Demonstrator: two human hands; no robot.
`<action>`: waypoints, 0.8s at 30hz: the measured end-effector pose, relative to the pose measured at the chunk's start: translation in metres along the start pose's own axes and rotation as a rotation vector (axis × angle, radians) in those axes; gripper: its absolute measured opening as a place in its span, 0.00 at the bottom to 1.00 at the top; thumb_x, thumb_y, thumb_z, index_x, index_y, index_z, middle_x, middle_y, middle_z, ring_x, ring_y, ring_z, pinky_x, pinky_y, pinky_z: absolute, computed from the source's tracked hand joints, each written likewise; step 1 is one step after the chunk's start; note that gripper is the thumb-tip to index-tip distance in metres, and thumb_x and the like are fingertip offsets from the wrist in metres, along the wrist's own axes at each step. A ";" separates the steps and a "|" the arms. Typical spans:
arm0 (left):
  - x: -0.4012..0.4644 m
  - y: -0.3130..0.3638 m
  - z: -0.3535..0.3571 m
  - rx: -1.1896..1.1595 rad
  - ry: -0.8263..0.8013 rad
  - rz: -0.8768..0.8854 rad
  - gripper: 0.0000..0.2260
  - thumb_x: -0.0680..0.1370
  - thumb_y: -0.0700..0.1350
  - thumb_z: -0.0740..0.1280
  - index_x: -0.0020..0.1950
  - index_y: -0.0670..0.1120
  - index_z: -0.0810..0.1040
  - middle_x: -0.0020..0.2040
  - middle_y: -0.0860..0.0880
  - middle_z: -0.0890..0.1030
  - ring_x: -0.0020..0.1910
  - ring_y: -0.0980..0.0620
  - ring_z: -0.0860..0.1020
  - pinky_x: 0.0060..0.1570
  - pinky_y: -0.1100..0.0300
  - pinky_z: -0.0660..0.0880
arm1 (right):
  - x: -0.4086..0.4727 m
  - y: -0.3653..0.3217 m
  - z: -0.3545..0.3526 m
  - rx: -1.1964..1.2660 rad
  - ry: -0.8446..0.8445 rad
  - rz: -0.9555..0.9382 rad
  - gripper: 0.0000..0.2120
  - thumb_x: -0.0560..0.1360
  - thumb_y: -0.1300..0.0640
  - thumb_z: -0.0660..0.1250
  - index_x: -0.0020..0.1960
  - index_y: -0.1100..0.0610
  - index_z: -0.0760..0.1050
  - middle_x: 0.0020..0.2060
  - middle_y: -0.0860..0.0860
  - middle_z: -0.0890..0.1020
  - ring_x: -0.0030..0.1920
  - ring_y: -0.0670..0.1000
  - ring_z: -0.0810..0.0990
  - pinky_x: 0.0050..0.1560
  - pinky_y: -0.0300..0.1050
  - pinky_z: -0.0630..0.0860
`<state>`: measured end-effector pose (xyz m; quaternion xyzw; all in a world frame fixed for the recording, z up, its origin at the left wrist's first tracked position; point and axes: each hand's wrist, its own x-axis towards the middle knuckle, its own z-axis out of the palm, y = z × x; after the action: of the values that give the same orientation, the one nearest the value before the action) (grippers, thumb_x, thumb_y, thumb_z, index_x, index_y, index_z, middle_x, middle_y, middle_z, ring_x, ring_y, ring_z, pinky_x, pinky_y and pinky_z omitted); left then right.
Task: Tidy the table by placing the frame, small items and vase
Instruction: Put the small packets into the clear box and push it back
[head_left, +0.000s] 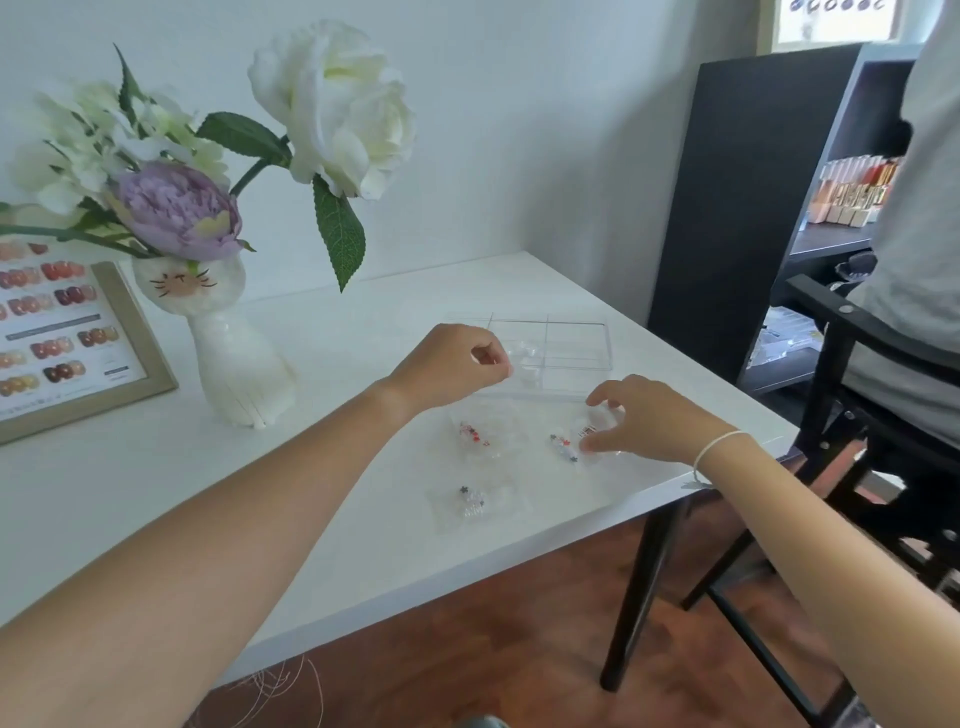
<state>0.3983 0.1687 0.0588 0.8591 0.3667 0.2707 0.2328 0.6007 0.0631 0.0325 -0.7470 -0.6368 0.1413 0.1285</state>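
A white cat-face vase (236, 358) with white and purple flowers stands at the table's left. Beside it, at the far left, leans a wooden frame (140, 332) showing nail samples. A clear compartment box (566, 343) lies toward the right. My left hand (452, 366) hovers at the box's near left corner, fingers pinched on something small and clear. Three clear packets of small beads lie in front: one (475, 436) in the middle, one (472, 501) nearer me, one (569, 447) at the right. My right hand (644, 418) rests on the right packet, fingers curled around its edge.
The white table (311, 493) ends close on the right, above a wooden floor. A black chair (852, 415) with a seated person in grey stands to the right. A dark shelf (753, 182) holding small bottles is behind it. Loose threads hang below the table's front edge.
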 end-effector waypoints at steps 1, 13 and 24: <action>-0.005 -0.003 0.003 0.005 -0.006 -0.014 0.04 0.71 0.44 0.69 0.39 0.44 0.81 0.36 0.57 0.79 0.30 0.70 0.73 0.33 0.79 0.66 | -0.002 -0.002 0.002 0.010 0.011 0.010 0.26 0.67 0.43 0.70 0.62 0.49 0.69 0.58 0.53 0.73 0.57 0.54 0.72 0.55 0.45 0.67; -0.027 -0.016 0.013 0.204 -0.186 -0.240 0.22 0.71 0.44 0.68 0.65 0.45 0.73 0.55 0.48 0.76 0.47 0.53 0.71 0.46 0.64 0.65 | -0.013 -0.018 -0.005 0.264 -0.031 -0.041 0.19 0.72 0.59 0.68 0.61 0.51 0.69 0.36 0.46 0.74 0.38 0.47 0.72 0.37 0.35 0.67; -0.027 -0.020 0.011 0.071 -0.147 -0.307 0.16 0.70 0.39 0.69 0.57 0.43 0.78 0.45 0.51 0.76 0.46 0.54 0.73 0.35 0.73 0.66 | 0.017 -0.016 -0.065 0.506 0.382 -0.092 0.19 0.73 0.62 0.59 0.62 0.51 0.68 0.49 0.57 0.81 0.38 0.52 0.74 0.36 0.44 0.72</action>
<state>0.3796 0.1582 0.0306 0.8182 0.4847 0.1552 0.2673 0.6134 0.0820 0.0978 -0.6747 -0.5789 0.1463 0.4338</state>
